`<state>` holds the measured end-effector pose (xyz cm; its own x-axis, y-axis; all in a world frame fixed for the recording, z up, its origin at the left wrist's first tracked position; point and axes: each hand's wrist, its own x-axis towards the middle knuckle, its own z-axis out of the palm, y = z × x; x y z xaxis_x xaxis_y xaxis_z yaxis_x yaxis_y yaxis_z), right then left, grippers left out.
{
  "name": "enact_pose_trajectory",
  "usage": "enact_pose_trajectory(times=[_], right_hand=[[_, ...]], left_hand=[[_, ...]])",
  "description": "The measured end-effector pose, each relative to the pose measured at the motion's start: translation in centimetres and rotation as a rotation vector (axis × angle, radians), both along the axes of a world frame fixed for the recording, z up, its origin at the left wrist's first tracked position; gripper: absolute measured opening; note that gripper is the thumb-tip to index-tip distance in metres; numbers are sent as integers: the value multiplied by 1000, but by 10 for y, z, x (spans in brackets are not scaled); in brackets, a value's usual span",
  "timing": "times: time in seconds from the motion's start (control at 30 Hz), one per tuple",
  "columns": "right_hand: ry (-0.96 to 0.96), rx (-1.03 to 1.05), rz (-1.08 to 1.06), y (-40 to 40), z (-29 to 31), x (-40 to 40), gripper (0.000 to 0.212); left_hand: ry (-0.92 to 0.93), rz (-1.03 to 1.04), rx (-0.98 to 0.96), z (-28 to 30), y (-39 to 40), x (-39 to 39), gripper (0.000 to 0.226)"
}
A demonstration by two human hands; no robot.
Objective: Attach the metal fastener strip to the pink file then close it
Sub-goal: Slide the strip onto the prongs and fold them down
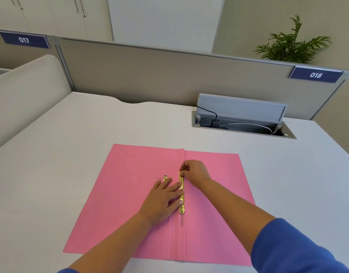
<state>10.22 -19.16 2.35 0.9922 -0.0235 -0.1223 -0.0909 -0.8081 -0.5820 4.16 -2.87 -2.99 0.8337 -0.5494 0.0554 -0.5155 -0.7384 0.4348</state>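
The fingers (186,168) of the right hand (195,172) are curled in together, pinched on the upper end of the metal fastener strip (181,194), where a thin prong stands up between the fingertips. The left hand (162,200) lies flat and spread, gripping nothing; its fingertips press down on the middle and lower part of the same strip.

The gold strip lies lengthwise along the centre fold of the pink file (130,194), just on the left side of the crease, and a thin dark prong sticks out past its lower end toward the near edge of the file. A second, smaller gold fastener piece (165,177) lies on the left leaf, just beyond the left fingertips, with a fine prong pointing left.

The file lies open and flat, both leaves spread, in the middle of the white desk (61,154), its lower edge close to the near edge of the desk. Both forearms cross the lower half of the file, and a blue sleeve (299,247) covers the right upper arm.

Toward the far right corner of the desk, an open cable tray (242,123) holds a black plug and white cables. Behind the far edge stands a grey partition (140,71) with number plates 017 (24,40) and 018 (315,75), and a green plant (289,44) rises beyond it.
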Motion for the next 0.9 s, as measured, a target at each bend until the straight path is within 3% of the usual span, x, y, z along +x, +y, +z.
enact_pose_trajectory(times=[0.9], right_hand=[[45, -40, 35, -5, 0, 7, 12]], left_hand=[[6, 2, 10, 2, -1, 1, 46]])
